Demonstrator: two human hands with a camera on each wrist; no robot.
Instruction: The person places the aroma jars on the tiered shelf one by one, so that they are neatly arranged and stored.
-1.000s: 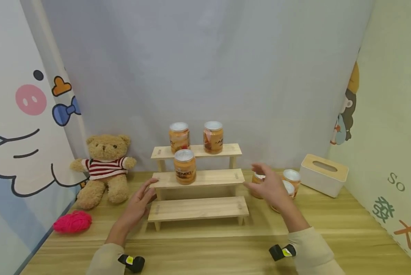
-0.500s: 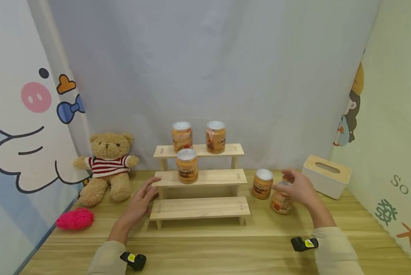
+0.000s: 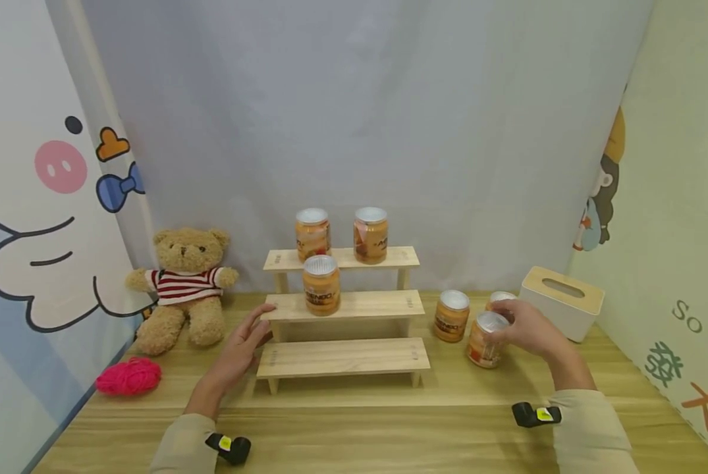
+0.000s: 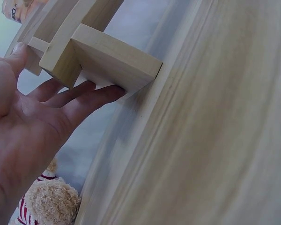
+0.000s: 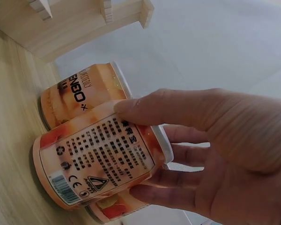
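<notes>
My right hand (image 3: 528, 326) grips an orange can (image 5: 91, 161) by its upper part, thumb on the near side below the silver lid and fingers round the far side. The printed label faces the right wrist camera. Another orange can (image 3: 451, 316) stands to its left, and a third can (image 3: 500, 297) behind it is partly hidden by the hand. My left hand (image 3: 239, 349) touches the left end of a three-step wooden stand (image 3: 344, 355). In the left wrist view its thumb (image 4: 18, 54) rests at a board's end, the other fingers nearly straight against the side.
Two cans (image 3: 370, 236) stand on the top step and one can (image 3: 321, 286) on the middle step. A teddy bear (image 3: 184, 283) and pink yarn (image 3: 128, 377) lie left of the stand. A tissue box (image 3: 561, 303) is at the right, near the wall.
My right hand has moved right from beside the stand, over the cans, and taken hold of the front one. The left hand stays at the stand; the head view has shifted slightly.
</notes>
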